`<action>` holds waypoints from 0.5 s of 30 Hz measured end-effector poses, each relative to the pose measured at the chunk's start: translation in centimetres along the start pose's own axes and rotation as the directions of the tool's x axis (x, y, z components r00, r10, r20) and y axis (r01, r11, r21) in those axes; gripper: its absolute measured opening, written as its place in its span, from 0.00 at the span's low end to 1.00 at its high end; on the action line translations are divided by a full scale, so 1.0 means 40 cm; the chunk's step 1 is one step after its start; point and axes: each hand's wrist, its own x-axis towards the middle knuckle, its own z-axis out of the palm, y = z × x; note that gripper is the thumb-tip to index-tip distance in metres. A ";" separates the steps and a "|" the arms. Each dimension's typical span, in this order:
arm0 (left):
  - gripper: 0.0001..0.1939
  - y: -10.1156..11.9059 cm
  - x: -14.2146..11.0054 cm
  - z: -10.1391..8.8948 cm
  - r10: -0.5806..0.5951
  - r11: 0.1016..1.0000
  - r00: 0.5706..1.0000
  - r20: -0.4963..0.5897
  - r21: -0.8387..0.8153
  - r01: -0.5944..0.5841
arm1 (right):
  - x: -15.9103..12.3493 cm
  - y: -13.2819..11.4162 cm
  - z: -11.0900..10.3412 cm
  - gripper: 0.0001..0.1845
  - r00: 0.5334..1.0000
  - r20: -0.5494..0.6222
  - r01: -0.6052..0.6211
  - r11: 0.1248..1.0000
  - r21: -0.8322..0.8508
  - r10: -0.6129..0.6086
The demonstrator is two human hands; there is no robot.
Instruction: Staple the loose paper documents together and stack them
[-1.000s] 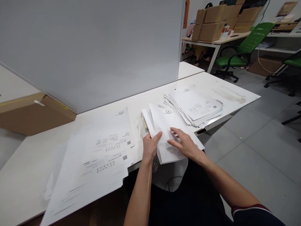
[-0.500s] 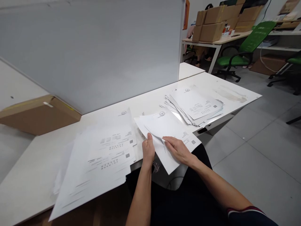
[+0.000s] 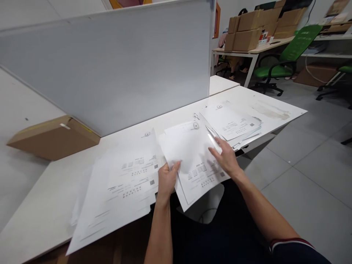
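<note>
Several printed white sheets of paper (image 3: 189, 154) are held over the table's front edge, a round emblem near their top and a QR code at the lower right corner. My left hand (image 3: 167, 179) grips their left edge, thumb on top and fingers underneath. At the right edge, my right hand (image 3: 227, 157) has the paper between thumb and fingers, where the edge curls up. The lower sheet peeks out at the lower left of the held ones. To the left lies a spread of similar sheets (image 3: 115, 176); to the right, a loose paper stack (image 3: 228, 121).
A grey partition panel (image 3: 123, 69) stands along the back of the white table (image 3: 189, 110). A cardboard box (image 3: 55, 137) sits at the far left. Beyond are a green office chair (image 3: 291, 55) and stacked cartons (image 3: 246, 31) on another table.
My right hand has moved from the middle of the sheets up to their right edge. The top sheet, lifted and bent before, now lies flatter over the others. My left hand has shifted slightly left.
</note>
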 end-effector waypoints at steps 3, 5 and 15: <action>0.14 0.049 -0.014 -0.024 0.089 0.996 0.996 -0.032 -0.021 -0.090 | 0.064 0.018 -0.042 0.40 0.988 0.078 -0.148 0.970 0.190 0.136; 0.13 0.076 -0.013 -0.034 0.166 0.985 0.982 -0.087 -0.041 -0.170 | 0.092 0.003 -0.060 0.35 0.966 0.240 -0.188 0.891 0.413 0.093; 0.15 0.102 0.045 -0.055 0.365 0.916 0.890 -0.274 -0.061 -0.395 | 0.153 -0.089 -0.065 0.17 0.996 0.068 -0.018 0.636 0.772 -0.054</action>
